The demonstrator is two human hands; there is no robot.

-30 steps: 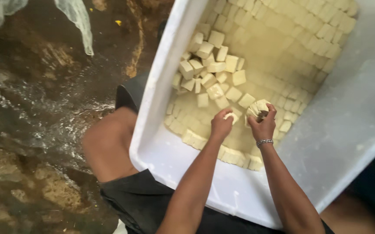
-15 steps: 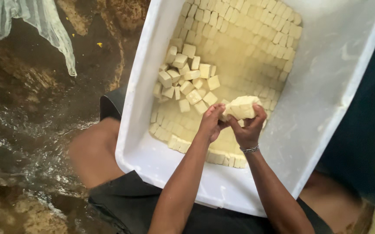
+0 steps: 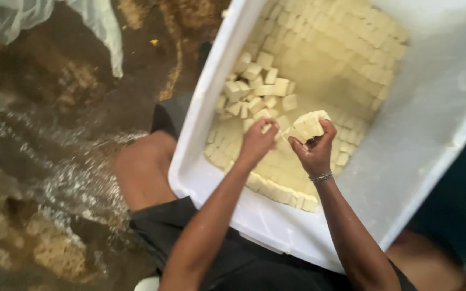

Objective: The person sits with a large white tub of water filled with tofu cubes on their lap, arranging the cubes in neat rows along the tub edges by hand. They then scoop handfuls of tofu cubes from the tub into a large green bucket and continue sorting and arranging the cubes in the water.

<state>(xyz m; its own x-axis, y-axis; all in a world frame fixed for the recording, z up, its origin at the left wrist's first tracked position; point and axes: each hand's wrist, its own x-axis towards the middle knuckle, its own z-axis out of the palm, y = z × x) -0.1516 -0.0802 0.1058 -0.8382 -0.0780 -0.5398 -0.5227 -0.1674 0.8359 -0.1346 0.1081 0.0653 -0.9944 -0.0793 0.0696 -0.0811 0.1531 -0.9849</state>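
A big white plastic tub [image 3: 426,140] rests against my knee and holds several pale yellow cubes [image 3: 351,59] packed in rows, with a loose pile [image 3: 254,89] at its left side. My right hand [image 3: 313,153], with a thin bracelet at the wrist, grips a stack of cubes [image 3: 308,125] lifted above the packed layer. Just left of that stack, my left hand [image 3: 257,143] is curled, and a cube edge shows at its fingertips.
Wet brown ground [image 3: 44,161] with running water lies to the left. A white mesh cloth [image 3: 90,21] hangs at the top left. My bare knee [image 3: 141,172] and dark shorts [image 3: 190,237] are under the tub's near edge. Something dark blue [image 3: 464,205] stands at the right.
Both hands rose from the packed layer, the right one bringing up a stack of cubes. The view shifted, so the tub sits further right in frame.
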